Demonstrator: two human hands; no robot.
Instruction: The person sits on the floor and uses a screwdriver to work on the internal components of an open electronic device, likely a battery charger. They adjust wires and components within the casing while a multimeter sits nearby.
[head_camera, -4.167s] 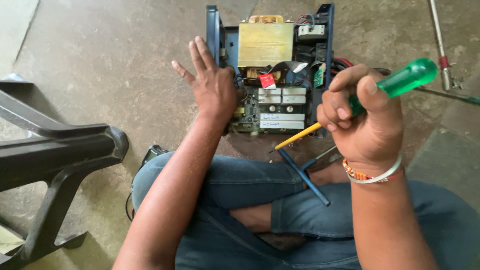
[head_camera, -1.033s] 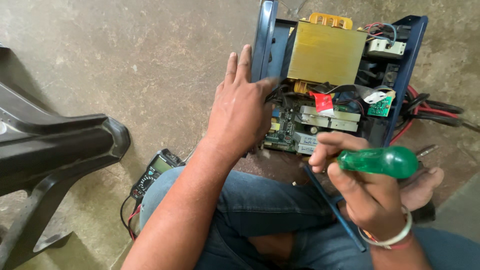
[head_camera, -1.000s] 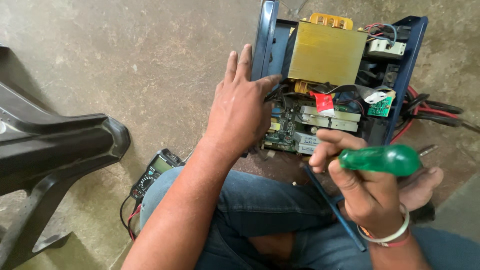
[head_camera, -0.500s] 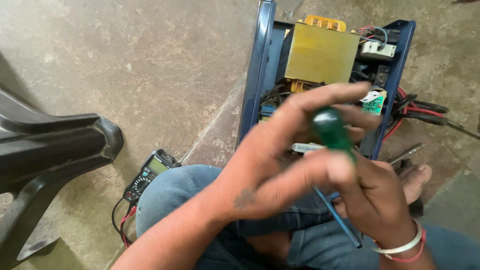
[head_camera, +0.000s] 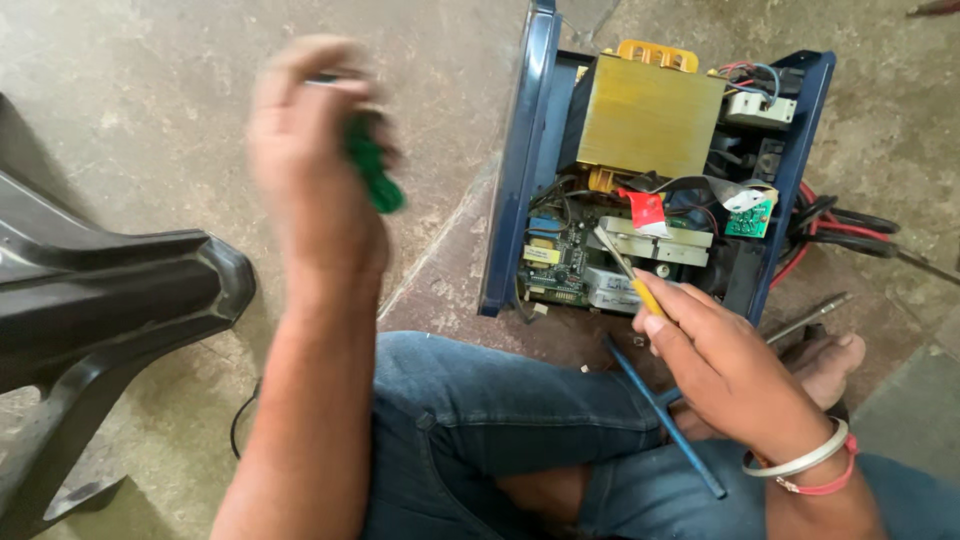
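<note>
Green screwdriver (head_camera: 372, 178) has swapped hands — now it's gripped in the blurred left hand (head_camera: 315, 190), out left over the floor. Right hand (head_camera: 730, 375) pinches a thin yellow-tipped tool (head_camera: 630, 280), shaft angled up-left into the board (head_camera: 560, 265) — nearer hand by far.

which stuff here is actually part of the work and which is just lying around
In use:
left hand gripping the green handle
right hand holding the yellow-tipped tool
open blue device, the tool at its circuit board

Lying about:
dark plastic chair
blue rod
metal shaft on the floor
</note>
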